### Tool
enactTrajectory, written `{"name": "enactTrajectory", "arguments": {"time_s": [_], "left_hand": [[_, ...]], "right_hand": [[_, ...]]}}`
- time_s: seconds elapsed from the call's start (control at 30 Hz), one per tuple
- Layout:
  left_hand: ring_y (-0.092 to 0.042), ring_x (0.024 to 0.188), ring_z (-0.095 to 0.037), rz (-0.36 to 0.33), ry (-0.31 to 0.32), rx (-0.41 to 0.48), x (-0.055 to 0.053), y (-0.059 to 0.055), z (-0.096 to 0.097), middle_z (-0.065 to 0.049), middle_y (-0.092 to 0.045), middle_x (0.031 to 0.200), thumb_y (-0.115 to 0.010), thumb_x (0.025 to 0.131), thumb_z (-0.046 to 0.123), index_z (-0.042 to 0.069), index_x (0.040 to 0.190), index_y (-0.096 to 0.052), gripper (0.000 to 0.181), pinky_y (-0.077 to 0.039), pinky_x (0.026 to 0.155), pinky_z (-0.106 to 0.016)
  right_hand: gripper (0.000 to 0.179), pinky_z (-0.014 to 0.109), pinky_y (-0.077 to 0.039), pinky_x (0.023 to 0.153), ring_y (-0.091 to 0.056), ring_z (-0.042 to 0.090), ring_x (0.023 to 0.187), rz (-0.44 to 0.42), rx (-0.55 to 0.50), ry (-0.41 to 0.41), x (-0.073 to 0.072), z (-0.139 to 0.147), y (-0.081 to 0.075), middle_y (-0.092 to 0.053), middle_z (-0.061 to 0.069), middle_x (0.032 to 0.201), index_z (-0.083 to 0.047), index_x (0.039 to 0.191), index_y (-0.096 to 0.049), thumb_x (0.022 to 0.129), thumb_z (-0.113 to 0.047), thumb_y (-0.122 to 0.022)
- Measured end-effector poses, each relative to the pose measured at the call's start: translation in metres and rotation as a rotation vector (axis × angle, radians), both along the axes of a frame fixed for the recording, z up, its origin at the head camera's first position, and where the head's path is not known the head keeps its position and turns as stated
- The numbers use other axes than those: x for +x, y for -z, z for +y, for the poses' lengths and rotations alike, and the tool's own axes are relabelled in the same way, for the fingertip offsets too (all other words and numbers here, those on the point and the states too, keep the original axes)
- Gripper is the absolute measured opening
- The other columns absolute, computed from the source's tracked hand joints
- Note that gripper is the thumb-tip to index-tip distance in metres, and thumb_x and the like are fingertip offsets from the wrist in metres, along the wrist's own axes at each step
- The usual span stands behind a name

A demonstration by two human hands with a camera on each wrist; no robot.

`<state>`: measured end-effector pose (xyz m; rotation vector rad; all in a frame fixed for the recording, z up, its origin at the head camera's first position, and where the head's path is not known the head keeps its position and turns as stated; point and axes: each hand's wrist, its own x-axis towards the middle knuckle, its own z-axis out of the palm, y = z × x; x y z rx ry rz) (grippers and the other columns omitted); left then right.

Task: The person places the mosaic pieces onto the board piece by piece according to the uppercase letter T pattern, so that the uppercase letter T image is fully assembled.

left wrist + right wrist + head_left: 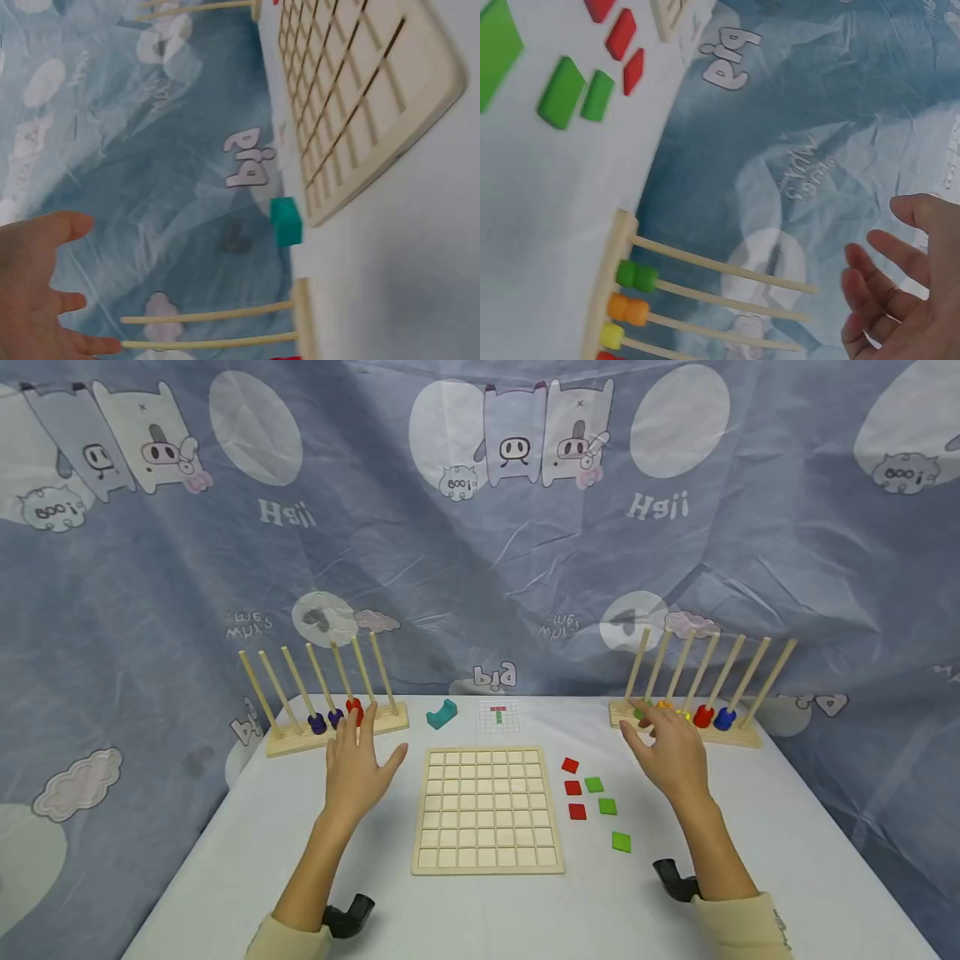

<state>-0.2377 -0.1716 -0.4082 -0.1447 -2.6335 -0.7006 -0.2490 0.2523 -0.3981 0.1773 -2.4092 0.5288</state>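
My left hand [354,774] reaches over the table's left side with fingers spread, in front of a wooden peg rack [297,742] bearing purple and red beads. It holds nothing. On the right, my right hand [675,753] hovers before a second peg rack [731,735]; its fingers are loosely bent and apart from the pegs in the right wrist view. That rack carries green beads [637,276], orange beads [628,309], and yellow, red and blue ones. Between the hands lies a wooden grid board [488,811]. Beside it are red tiles [577,812] and green tiles [621,842].
A teal curved block [442,714] sits behind the board, next to a small printed grid card [498,717] with a red and green T pattern. A patterned blue-grey curtain [480,552] hangs behind the white table [480,918].
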Motion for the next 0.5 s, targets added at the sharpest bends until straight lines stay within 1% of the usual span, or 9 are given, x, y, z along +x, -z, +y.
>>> {"name": "enactTrajectory", "arguments": {"time_s": [0.07, 0.13, 0.17, 0.23, 0.33, 0.43, 0.5], "left_hand": [[-0.019, 0.133, -0.043, 0.048, 0.006, 0.060, 0.000, 0.013, 0.002, -0.025, -0.027, 0.143, -0.061, 0.086, 0.042, 0.009, 0.145, -0.025, 0.077, -0.014, 0.104, -0.061], [-0.027, 0.130, -0.040, 0.078, 0.020, 0.125, 0.000, 0.029, 0.005, -0.024, -0.034, 0.139, -0.063, 0.085, 0.036, 0.004, 0.142, -0.029, 0.073, -0.020, 0.103, -0.058], [-0.029, 0.129, -0.039, 0.081, 0.023, 0.156, 0.000, 0.036, 0.006, -0.023, -0.036, 0.138, -0.064, 0.085, 0.035, 0.003, 0.141, -0.031, 0.072, -0.023, 0.102, -0.056], [-0.033, 0.127, -0.037, 0.070, 0.028, 0.209, 0.000, 0.052, 0.008, -0.022, -0.037, 0.136, -0.064, 0.086, 0.032, 0.002, 0.139, -0.033, 0.069, -0.027, 0.101, -0.054], [-0.034, 0.126, -0.037, 0.028, 0.029, 0.283, -0.001, 0.073, 0.010, -0.022, -0.037, 0.136, -0.063, 0.087, 0.031, 0.003, 0.138, -0.034, 0.065, -0.030, 0.101, -0.053], [-0.035, 0.126, -0.037, -0.018, 0.040, 0.336, -0.003, 0.091, 0.011, -0.022, -0.037, 0.135, -0.061, 0.088, 0.031, 0.004, 0.138, -0.034, 0.063, -0.031, 0.101, -0.052], [-0.038, 0.124, -0.037, -0.039, 0.062, 0.363, -0.004, 0.101, 0.011, -0.023, -0.038, 0.134, -0.062, 0.088, 0.031, 0.003, 0.138, -0.035, 0.063, -0.033, 0.100, -0.052]], "right_hand": [[0.038, 0.036, -0.040, 0.050, -0.048, 0.022, 0.060, 0.019, -0.028, -0.008, -0.003, -0.001, 0.010, -0.057, 0.007, 0.071, -0.009, 0.118, -0.063, 0.084, -0.026, -0.067], [0.036, 0.030, -0.034, 0.044, -0.042, 0.018, 0.053, 0.006, -0.052, -0.008, -0.005, -0.002, 0.021, -0.054, 0.003, 0.064, -0.009, 0.117, -0.064, 0.084, -0.025, -0.067], [0.035, 0.029, -0.033, 0.042, -0.040, 0.017, 0.051, -0.009, -0.067, -0.005, -0.006, -0.003, 0.026, -0.052, 0.002, 0.061, -0.009, 0.116, -0.065, 0.085, -0.026, -0.066], [0.033, 0.028, -0.030, 0.040, -0.037, 0.016, 0.047, -0.045, -0.096, 0.002, -0.009, -0.003, 0.037, -0.047, -0.001, 0.056, -0.011, 0.114, -0.065, 0.086, -0.028, -0.065], [0.030, 0.028, -0.029, 0.038, -0.035, 0.016, 0.043, -0.100, -0.136, 0.008, -0.014, -0.004, 0.053, -0.043, -0.002, 0.052, -0.012, 0.110, -0.067, 0.086, -0.029, -0.064], [0.028, 0.027, -0.027, 0.038, -0.033, 0.015, 0.042, -0.176, -0.157, 0.018, -0.018, -0.003, 0.068, -0.039, -0.002, 0.050, -0.012, 0.107, -0.068, 0.087, -0.031, -0.063], [0.029, 0.027, -0.025, 0.038, -0.032, 0.015, 0.042, -0.234, -0.178, 0.020, -0.021, -0.003, 0.076, -0.037, -0.001, 0.050, -0.012, 0.107, -0.068, 0.086, -0.031, -0.063]]}}
